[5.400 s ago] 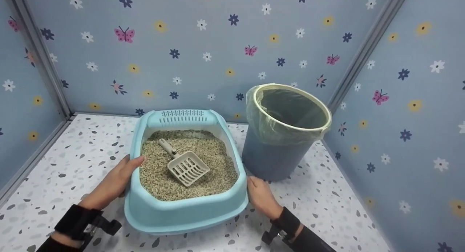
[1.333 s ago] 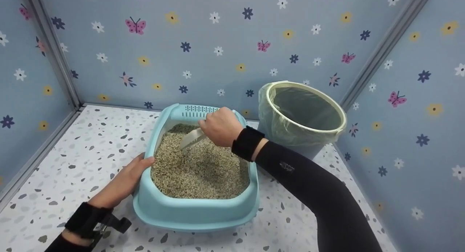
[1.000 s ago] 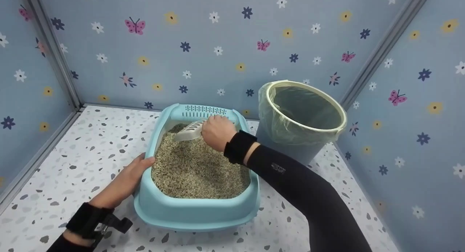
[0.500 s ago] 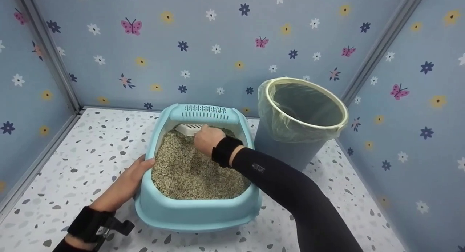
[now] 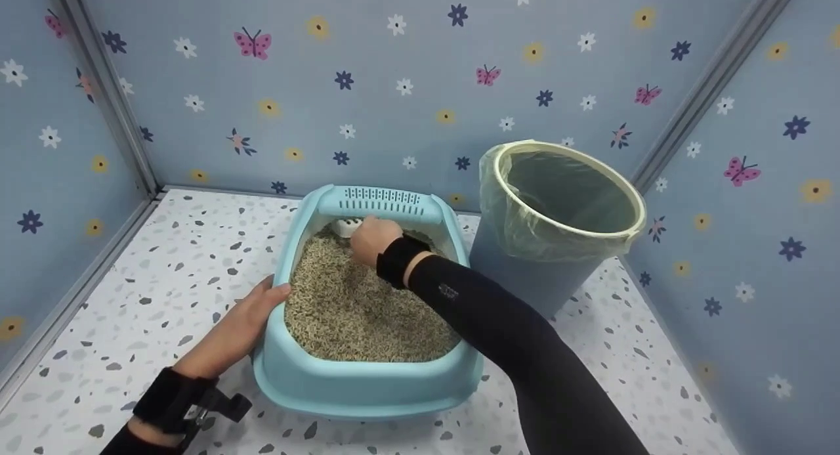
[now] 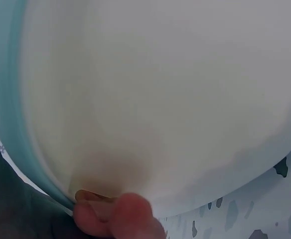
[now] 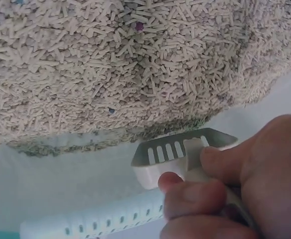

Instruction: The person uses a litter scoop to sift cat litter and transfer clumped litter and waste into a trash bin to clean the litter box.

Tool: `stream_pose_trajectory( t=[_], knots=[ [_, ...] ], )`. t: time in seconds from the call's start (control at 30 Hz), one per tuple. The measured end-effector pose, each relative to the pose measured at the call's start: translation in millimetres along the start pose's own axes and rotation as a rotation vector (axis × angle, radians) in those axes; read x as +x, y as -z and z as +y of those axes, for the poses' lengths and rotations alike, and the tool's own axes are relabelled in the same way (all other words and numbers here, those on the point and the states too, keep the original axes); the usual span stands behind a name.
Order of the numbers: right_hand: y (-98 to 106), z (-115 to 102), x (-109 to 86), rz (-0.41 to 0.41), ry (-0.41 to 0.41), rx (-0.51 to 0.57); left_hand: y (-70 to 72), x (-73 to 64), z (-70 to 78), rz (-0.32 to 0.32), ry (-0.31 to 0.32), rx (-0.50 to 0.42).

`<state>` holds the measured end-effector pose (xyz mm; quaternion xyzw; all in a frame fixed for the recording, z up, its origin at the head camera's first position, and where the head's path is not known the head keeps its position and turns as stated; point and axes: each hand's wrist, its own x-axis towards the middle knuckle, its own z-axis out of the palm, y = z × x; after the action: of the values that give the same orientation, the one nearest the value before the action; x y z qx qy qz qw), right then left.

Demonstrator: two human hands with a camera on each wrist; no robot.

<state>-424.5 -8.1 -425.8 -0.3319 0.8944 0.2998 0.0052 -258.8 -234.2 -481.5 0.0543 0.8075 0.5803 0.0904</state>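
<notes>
A light-blue litter box [image 5: 367, 383] holds beige pellet litter [image 5: 374, 317]. At its left side my left hand [image 5: 239, 324] grips the rim, thumb on top; in the left wrist view its fingertips [image 6: 130, 214] press the white outer wall. My right hand [image 5: 375, 239] reaches into the back of the box and holds a slotted litter scoop [image 5: 344, 228] by its handle. The right wrist view shows the scoop's head [image 7: 158, 172] at the litter's back edge, beside the back wall, with thumb and fingers curled round the handle.
A blue-grey trash bin [image 5: 518, 264] lined with a translucent bag [image 5: 518, 225] stands right of the box, close beside it. Flower-patterned panels [image 5: 407, 67] enclose the speckled white tabletop [image 5: 190, 245] at the back and both sides.
Earlier the scoop lay on the litter and my right hand was at the box's right side. It has since picked up the scoop and moved it through the litter to the back.
</notes>
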Motion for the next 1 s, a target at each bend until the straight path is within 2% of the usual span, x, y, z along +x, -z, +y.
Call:
stream_pose_trajectory(
  t=[0.17,0.23,0.5,0.7,0.8,1.0],
  knots=[
    [-0.7,-3.2,-5.9,0.066,0.093,-0.021,-2.5,0.4,1.2,-0.018,-0.003,0.000],
    [0.9,-3.1,-10.0,0.079,0.107,0.005,-2.2,0.5,1.3,-0.019,0.000,0.009],
    [8.5,0.8,-28.4,0.051,0.227,0.051,2.0,0.9,-2.5,-0.021,0.010,0.021],
    [12.6,13.6,-56.8,-0.021,0.323,0.075,1.0,1.2,-4.5,-0.026,0.021,0.037],
    [17.3,21.1,-73.9,-0.031,0.362,0.073,1.3,1.4,-3.5,-0.025,0.024,0.047],
    [29.3,36.7,-105.1,-0.031,0.370,0.138,1.5,2.6,0.1,-0.021,0.003,0.055]
  ],
)
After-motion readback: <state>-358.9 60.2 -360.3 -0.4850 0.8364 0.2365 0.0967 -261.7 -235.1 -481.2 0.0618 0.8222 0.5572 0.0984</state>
